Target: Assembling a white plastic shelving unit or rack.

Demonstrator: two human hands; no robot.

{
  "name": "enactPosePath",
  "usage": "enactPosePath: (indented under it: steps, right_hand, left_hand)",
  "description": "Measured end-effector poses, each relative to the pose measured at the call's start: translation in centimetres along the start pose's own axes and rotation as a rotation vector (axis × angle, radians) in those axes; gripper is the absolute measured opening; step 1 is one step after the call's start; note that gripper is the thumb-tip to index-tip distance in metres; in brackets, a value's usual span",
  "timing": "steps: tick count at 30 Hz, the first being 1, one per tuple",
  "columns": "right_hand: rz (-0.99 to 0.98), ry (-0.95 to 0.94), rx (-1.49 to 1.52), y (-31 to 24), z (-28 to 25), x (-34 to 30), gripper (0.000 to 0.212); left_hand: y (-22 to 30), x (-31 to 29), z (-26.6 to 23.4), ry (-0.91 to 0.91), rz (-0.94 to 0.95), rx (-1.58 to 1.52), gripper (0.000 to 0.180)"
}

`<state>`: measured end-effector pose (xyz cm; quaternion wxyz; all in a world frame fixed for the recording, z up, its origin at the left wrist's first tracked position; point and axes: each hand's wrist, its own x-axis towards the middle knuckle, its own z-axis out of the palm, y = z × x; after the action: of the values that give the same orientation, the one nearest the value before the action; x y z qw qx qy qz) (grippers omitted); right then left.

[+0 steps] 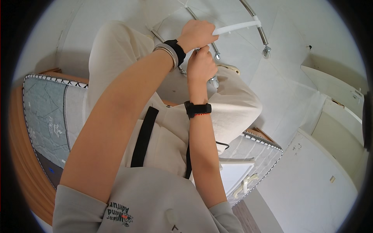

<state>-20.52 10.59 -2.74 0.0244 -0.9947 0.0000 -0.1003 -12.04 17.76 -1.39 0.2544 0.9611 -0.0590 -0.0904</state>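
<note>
A frame of shiny metal tubes point(263, 35) and white plastic bars stands on the pale floor ahead of me, with small casters at its lower ends. My left hand point(197, 33) is closed around the end of a white plastic bar point(237, 27). Just below it, my right hand point(202, 65) is wrapped in a fist around a metal tube that it mostly hides. One caster point(213, 81) shows beside the right hand, and another caster point(266, 52) stands farther right. Both wrists wear black bands.
I sit on a mattress point(46, 116) with a wooden bed edge point(17, 128). A white panel point(236, 174) and a pale plastic piece point(245, 185) lie on the mattress at my right. White cabinet furniture point(311, 171) stands along the right side, a door point(330, 83) above it.
</note>
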Motion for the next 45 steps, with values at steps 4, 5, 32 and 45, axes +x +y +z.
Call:
enactPosePath:
  steps: [4, 5, 32, 45]
  right_hand:
    - [-0.006, 0.067, 0.023, 0.1, 0.1, -0.2, 0.016]
    - [-0.006, 0.082, 0.024, 0.1, 0.1, -0.2, 0.017]
    - [0.101, -0.257, 0.124, 0.8, -1.0, 1.2, 0.020]
    - [-0.022, -0.215, 0.176, 5.4, -0.8, 2.9, 0.021]
  left_hand:
    - [0.2, 0.1, 0.0, -0.032, -0.008, -0.003, 0.031]
    - [0.1, 0.1, 0.0, -0.023, -0.001, 0.001, 0.031]
    - [0.0, -0.1, 0.3, 0.039, -0.001, -0.008, 0.031]
    - [3.4, 1.1, 1.2, 0.129, -0.052, -0.124, 0.026]
